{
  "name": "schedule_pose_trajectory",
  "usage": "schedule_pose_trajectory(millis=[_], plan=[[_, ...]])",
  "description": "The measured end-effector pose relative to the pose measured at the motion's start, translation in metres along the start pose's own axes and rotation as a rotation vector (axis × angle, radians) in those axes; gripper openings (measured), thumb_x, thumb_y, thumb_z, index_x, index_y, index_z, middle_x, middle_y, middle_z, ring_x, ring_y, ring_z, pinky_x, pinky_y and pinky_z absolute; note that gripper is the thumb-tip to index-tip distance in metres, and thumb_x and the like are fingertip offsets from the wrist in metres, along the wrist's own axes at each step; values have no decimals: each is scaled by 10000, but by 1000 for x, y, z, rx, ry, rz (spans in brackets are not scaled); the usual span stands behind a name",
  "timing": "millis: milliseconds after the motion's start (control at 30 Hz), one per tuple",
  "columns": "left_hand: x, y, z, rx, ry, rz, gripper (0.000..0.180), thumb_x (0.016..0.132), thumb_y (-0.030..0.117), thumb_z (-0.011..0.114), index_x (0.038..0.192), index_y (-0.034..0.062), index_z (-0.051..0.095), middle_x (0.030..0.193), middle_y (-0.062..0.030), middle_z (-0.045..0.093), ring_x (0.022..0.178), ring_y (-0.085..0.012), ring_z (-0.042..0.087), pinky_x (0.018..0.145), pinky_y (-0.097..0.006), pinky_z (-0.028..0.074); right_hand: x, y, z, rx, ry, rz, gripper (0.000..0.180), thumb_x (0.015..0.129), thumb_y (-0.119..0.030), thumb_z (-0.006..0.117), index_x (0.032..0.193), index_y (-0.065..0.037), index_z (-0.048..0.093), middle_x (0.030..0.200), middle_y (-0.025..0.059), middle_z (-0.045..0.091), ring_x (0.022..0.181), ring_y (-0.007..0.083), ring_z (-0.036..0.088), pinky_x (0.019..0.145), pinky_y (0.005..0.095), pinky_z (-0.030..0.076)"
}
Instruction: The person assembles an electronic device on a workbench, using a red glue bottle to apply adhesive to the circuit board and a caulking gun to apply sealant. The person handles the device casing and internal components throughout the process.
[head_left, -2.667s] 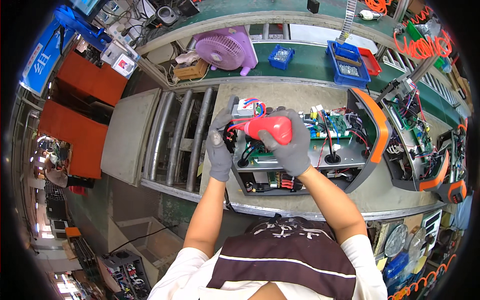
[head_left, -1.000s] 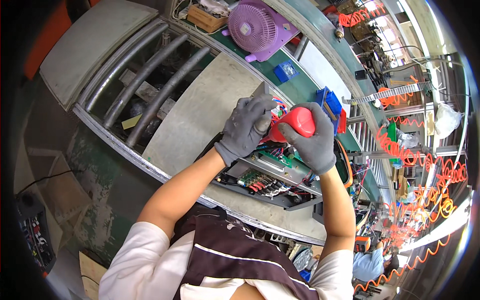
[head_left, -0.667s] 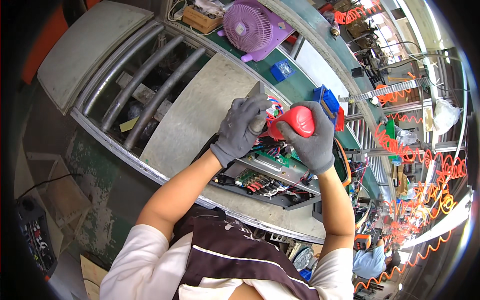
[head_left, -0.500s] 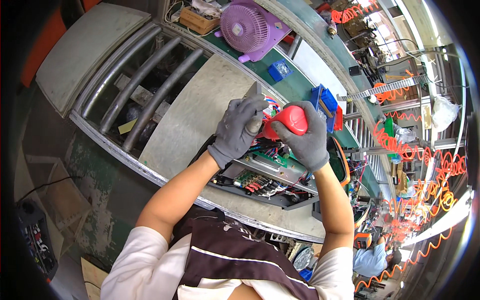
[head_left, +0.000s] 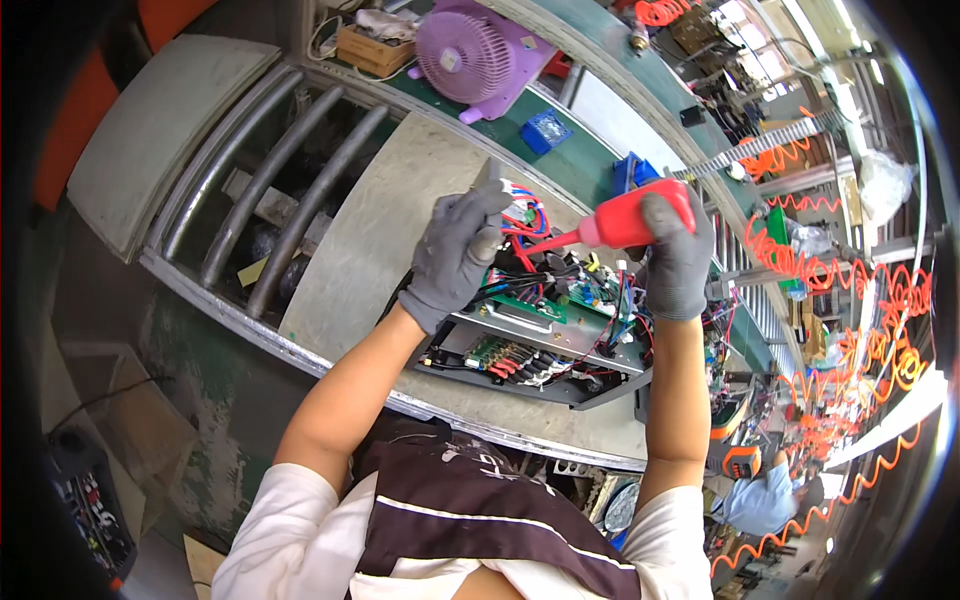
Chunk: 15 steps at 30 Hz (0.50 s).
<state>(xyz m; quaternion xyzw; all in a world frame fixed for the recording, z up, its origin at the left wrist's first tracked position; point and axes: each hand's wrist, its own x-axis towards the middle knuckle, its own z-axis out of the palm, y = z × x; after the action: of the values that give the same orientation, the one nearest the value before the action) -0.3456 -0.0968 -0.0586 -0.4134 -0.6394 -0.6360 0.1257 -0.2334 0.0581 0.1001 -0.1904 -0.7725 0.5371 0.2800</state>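
My right hand point(head_left: 676, 255), in a grey glove, is wrapped round a red squeeze bottle point(head_left: 632, 218). The bottle is tilted over, its thin nozzle pointing left and slightly down at the wiring. My left hand point(head_left: 452, 255), gloved too, curls its fingers over an upright grey metal panel point(head_left: 489, 172) at the left end of an opened machine. Inside the machine lie red and blue wires point(head_left: 527, 212) and a green circuit board point(head_left: 530, 306). In its front bay sits a row of red and white connectors point(head_left: 525, 366). My left glove covers part of the panel.
The machine stands on a pale board point(head_left: 365, 215) over a roller conveyor point(head_left: 262, 215). Beyond it are a purple fan point(head_left: 466, 58), a blue bin point(head_left: 546, 131) and a cardboard box point(head_left: 372, 52). Orange coiled hoses point(head_left: 880, 330) hang at right, near another person point(head_left: 760, 500).
My right hand has moved right with the bottle, which has swung so its nozzle shows. The left hand keeps its place at the panel. The view has shifted slightly.
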Motion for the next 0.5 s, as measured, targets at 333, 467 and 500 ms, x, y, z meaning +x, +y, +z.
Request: schedule_pose_trajectory(millis=[333,467,500], plan=[[2,16,5,64,-22,-161,313,961,229,448,1164,29,577,1232,-141,585,1129,-283,531,985,-364,384,-101,71,-130,901,373,88,527,860,-450,642,1206,-72,520,1073,108,629,768,177,587,604,295,484],[3,26,13,-32,-9,-305,326,986,195,381,1178,8,566,1231,-131,587,1128,-245,550,974,-324,395,-164,86,-147,777,604,-102,603,802,-401,722,1223,-45,479,1100,113,622,848,197,612,628,298,490],[2,28,14,-64,-1,-345,333,993,192,365,1182,2,563,1231,-127,588,1126,-234,555,970,-312,398,-177,87,-146,683,663,-106,607,804,-400,718,1225,-38,475,1096,126,622,849,202,616,632,304,494]])
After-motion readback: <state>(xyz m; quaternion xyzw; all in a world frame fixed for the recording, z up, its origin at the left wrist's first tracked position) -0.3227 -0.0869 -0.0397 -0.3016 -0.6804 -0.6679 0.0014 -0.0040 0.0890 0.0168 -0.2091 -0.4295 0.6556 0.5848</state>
